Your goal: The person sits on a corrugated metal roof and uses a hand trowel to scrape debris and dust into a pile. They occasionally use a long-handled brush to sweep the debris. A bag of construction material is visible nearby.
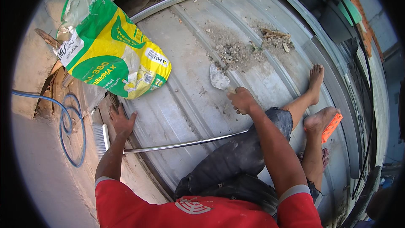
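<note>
In my right hand (243,100) is the handle of a small trowel (219,77), its dusty grey blade pointing away from me over the ribbed metal sheet (177,118). Just past the blade lies a heap of grey rubble and grit (240,52). My left hand (122,120) rests with fingers spread at the sheet's left edge, holding nothing. Beyond that hand leans a green and yellow bag (122,55) with a torn, gaping top. A white-bristled broom head (101,140) lies near my left forearm, and its metal pole (185,144) runs right toward my leg.
A blue hose (69,109) is coiled at the left by the wall. Wood scraps (276,34) lie among the far debris. An orange block (332,128) is beside my foot. Dark tubs (335,23) stand at the far right, and a black cable (368,84) runs down the right side.
</note>
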### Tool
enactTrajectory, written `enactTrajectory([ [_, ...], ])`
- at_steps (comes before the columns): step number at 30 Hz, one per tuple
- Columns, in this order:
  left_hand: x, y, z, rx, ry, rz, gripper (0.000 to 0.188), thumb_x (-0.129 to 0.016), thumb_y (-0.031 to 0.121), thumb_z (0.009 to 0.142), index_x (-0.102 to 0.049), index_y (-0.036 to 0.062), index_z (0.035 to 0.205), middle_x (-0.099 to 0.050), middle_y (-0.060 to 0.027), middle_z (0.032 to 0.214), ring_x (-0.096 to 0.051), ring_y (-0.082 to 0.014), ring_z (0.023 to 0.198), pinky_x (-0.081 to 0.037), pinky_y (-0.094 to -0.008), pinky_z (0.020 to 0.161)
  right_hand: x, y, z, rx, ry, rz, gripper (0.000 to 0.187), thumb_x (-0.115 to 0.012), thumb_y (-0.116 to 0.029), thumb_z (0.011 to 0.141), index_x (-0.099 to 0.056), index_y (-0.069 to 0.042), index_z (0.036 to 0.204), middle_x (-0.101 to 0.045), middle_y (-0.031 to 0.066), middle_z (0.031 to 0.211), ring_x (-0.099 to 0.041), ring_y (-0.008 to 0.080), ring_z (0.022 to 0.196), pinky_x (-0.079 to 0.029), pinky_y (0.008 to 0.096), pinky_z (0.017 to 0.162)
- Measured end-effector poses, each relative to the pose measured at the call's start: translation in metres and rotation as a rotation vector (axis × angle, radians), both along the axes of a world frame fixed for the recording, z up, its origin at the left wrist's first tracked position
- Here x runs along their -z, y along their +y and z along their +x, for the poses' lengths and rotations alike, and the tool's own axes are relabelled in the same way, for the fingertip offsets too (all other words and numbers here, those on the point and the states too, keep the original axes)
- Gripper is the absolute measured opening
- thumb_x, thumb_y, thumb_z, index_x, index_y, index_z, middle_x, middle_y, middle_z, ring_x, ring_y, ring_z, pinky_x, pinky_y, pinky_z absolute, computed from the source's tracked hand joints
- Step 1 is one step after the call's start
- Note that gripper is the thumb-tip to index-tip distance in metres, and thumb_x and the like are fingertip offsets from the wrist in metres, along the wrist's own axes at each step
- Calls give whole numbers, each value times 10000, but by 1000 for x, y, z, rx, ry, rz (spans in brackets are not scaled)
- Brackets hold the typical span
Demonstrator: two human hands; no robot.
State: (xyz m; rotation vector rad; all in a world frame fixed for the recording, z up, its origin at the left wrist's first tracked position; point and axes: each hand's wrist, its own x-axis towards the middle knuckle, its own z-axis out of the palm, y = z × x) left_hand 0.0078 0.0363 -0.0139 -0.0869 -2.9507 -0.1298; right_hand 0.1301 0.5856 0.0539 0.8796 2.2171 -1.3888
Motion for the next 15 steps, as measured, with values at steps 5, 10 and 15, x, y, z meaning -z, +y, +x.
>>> enactTrajectory([
  [5,-3,2,2,-4,3,2,991,-790,654,880,-497,49,1607,-264,-355,1726,-190,-517,1636,-206,-679,1279,21,-28,-15,-59,90,262,524,-728,-422,1022,-637,66,1188,-785,283,1012,-788,436,916,-622,499,827],
  [10,-6,4,3,-24,7,3,985,-791,643,874,-506,41,1599,-267,-359,1721,-199,-516,1632,-208,-677,1278,38,-59,-36,-47,212,472,527,-716,-398,1023,-605,78,1221,-759,349,1116,-751,503,1078,-584,545,970],
  [15,-9,7,5,-23,2,14,990,-789,639,877,-497,31,1602,-268,-362,1719,-189,-513,1636,-206,-672,1279,29,-66,-38,-10,244,485,492,-713,-368,1024,-585,66,1217,-752,358,1119,-741,515,1088,-582,556,969],
])
